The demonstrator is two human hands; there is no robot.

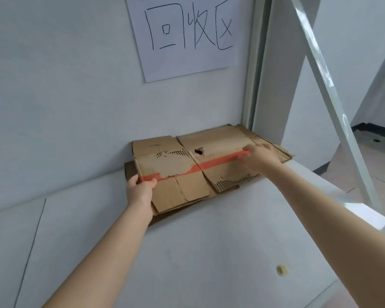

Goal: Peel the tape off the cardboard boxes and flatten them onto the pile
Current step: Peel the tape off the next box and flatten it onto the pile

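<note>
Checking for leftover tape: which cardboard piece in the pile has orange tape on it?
The top flattened box, lighter brown, with orange tape running across it; the darker sheet underneath shows none.

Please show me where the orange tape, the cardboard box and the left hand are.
orange tape (219, 161): head view, middle of the strip.
cardboard box (220, 138): head view, bare upper right panel.
left hand (140, 192): head view, back of the hand.
</note>
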